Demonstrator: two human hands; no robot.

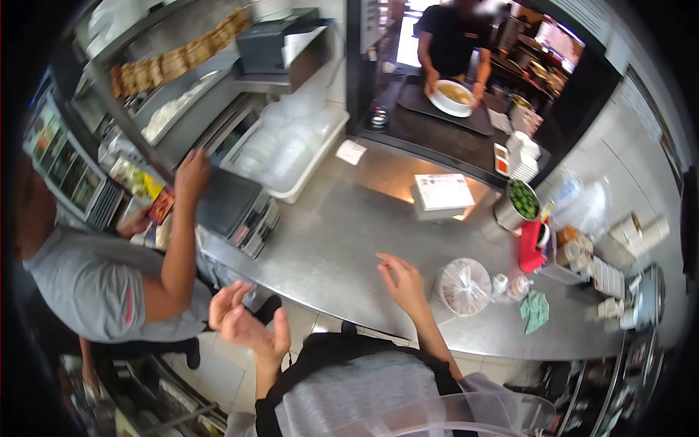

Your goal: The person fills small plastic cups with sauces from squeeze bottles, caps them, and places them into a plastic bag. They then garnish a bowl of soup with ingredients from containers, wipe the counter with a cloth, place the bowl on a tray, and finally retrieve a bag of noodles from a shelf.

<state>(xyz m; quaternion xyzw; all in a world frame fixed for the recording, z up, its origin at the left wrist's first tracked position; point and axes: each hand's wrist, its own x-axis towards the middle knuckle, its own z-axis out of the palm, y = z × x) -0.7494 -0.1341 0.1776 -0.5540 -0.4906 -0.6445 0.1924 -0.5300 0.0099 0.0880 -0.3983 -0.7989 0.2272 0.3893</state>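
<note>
My left hand (249, 322) is raised in front of the counter's near edge, palm up, with its fingers apart and nothing in it. Over the steel counter (335, 240) hovers my right hand (403, 282), its fingers loosely spread and holding nothing. Just to the right of that hand stands a round tub wrapped in clear plastic (464, 287). Two small plastic-wrapped bundles (510, 287) and a crumpled green cloth (535, 312) lie beyond it. Farther back on the counter sits a white box (443, 193) with printing on top.
A co-worker in a grey shirt (87, 284) stands at left. Across the pass, another person holds a white bowl (451, 98) over a dark tray (415, 102). A tub of plastic containers (291, 146), a pot of green limes (520, 202) and a red holder (533, 247) stand around the counter.
</note>
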